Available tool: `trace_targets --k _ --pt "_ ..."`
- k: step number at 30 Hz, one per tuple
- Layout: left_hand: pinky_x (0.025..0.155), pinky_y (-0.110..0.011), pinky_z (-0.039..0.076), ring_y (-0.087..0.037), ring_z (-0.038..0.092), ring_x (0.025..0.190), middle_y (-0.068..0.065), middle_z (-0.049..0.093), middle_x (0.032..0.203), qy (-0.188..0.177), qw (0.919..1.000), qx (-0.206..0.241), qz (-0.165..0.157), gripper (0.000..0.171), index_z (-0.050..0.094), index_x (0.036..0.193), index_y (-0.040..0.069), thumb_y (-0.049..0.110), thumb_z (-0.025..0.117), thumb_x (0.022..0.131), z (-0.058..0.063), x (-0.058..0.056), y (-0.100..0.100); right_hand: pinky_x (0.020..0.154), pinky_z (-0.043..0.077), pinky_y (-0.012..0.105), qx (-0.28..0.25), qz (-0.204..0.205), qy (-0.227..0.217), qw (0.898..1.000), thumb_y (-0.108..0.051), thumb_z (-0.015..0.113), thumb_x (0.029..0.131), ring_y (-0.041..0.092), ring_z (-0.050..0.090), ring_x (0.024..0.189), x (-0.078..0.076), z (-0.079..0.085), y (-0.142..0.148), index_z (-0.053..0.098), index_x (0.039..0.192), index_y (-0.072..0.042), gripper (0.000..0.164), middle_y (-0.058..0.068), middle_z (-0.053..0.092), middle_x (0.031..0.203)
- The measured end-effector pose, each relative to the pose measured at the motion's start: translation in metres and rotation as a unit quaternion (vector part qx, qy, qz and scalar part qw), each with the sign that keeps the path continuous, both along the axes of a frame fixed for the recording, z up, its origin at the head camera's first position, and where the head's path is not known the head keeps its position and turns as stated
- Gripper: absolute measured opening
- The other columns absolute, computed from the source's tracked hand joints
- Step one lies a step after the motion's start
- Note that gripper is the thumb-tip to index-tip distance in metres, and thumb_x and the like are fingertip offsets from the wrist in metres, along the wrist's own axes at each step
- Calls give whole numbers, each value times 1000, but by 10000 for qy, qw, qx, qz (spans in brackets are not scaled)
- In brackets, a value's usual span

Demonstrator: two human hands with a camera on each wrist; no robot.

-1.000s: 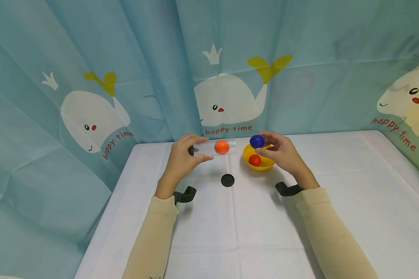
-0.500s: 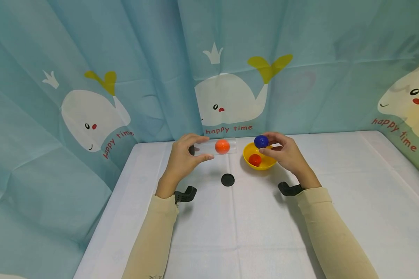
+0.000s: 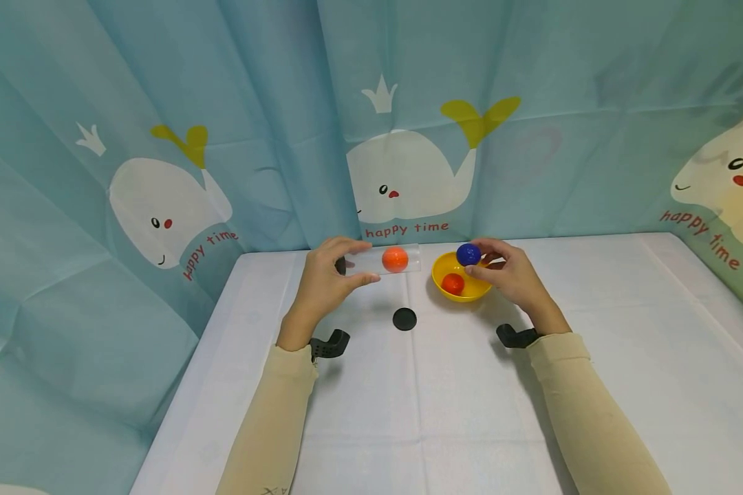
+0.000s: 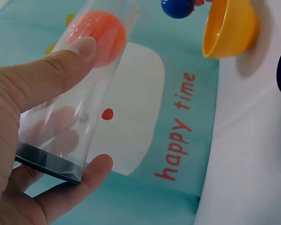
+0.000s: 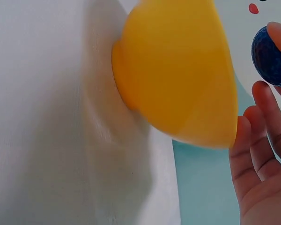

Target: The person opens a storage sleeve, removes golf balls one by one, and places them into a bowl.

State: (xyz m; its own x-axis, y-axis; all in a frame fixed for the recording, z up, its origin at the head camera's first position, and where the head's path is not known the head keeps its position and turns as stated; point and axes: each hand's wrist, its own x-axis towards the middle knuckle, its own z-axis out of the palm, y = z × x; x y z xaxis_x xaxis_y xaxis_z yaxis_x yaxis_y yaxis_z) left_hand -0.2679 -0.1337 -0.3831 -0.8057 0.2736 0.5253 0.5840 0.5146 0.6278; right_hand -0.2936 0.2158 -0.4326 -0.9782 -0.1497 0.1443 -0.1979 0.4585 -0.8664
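Observation:
My left hand (image 3: 326, 280) grips a clear plastic tube (image 4: 77, 112), held sideways above the table, with a black cap on the end by the palm. An orange ball (image 3: 395, 260) sits inside it towards the other end. Between thumb and fingers my right hand (image 3: 506, 271) pinches a dark blue ball (image 3: 468, 254) with a dimpled surface, over the far part of a yellow bowl (image 5: 178, 75). Inside the bowl lies an orange-red ball (image 3: 453, 284). Fingertips of the right hand are close to the bowl's rim in the right wrist view; contact is unclear.
A round black cap (image 3: 404, 319) lies on the white table (image 3: 371, 412) in front of the tube and bowl. Behind the table hangs a light blue curtain (image 3: 272, 137) printed with whales. Each wrist bears a black mount (image 3: 331, 344).
The right hand has moved slightly right with the blue ball, from the bowl's left far edge to above its far right part. My left hand and the tube have stayed nearly still.

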Motion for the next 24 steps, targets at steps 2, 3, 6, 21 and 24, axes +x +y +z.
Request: trace_targets --k 2,3,6,21,24 --pt "82 -44 59 -23 64 101 -8 73 116 24 10000 -8 0 53 75 119 5 19 94 71 0 0 0 90 46 13 27 -57 0 10000 -25 76 94 25 56 111 0 -1 1 57 143 -7 55 17 64 131" --pt "82 -43 59 -22 64 101 -8 73 115 36 10000 -14 3 53 75 119 5 19 94 71 0 0 0 90 46 14 14 -90 -5 10000 -26 76 94 24 55 110 1 0 2 57 143 -8 55 16 64 130" --pt "82 -42 59 -22 64 101 -8 73 115 40 10000 -24 6 53 75 119 5 19 94 71 0 0 0 90 45 16 -6 -183 -4 9998 -27 76 94 23 54 110 2 0 3 58 142 -9 55 16 64 130" --pt "82 -39 60 -22 65 101 -8 73 115 114 9999 -38 6 53 75 118 5 20 94 71 0 0 0 101 45 41 254 -254 -125 9993 -30 76 94 36 48 121 -3 -14 10 61 138 -10 51 18 54 134" --pt "81 -43 60 -22 64 99 -8 73 115 103 9999 -26 4 52 75 118 7 19 94 71 -1 -1 0 102 44 48 326 -239 -355 9986 -33 76 94 39 48 125 -3 -16 11 60 140 -11 53 18 52 138"
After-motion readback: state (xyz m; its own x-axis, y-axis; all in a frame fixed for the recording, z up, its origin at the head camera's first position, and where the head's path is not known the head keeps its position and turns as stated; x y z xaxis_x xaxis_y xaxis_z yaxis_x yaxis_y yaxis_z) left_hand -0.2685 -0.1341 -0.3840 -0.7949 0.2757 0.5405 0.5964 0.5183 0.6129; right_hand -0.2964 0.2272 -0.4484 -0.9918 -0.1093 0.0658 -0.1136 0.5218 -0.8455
